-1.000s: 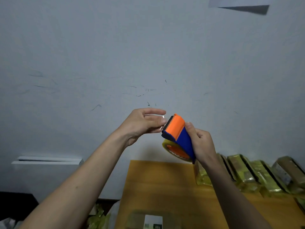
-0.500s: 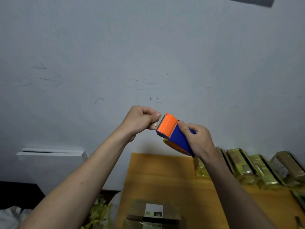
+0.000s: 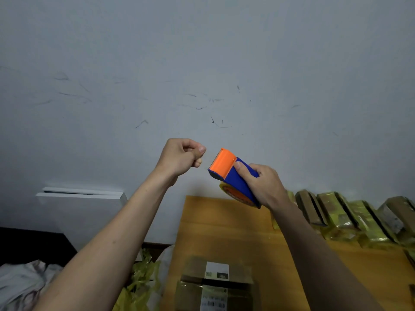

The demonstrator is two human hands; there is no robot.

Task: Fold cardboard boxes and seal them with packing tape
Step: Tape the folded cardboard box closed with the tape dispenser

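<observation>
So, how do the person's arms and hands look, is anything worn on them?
Both forearms are bare, with no sleeves in view. The left hand and the right hand wear no gloves, and no rings, watch or bracelets show. The nails look short.

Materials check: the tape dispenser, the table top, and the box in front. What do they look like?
Tape dispenser: likely moulded plastic, flat orange and blue, smooth with a soft sheen; the roll under it looks like clear yellowish film. Table top: wood or wood-look laminate, matte tan, faint grain lines. Box: brown cardboard, glossy tape across it, white paper label; blurred, so not certain.
</observation>
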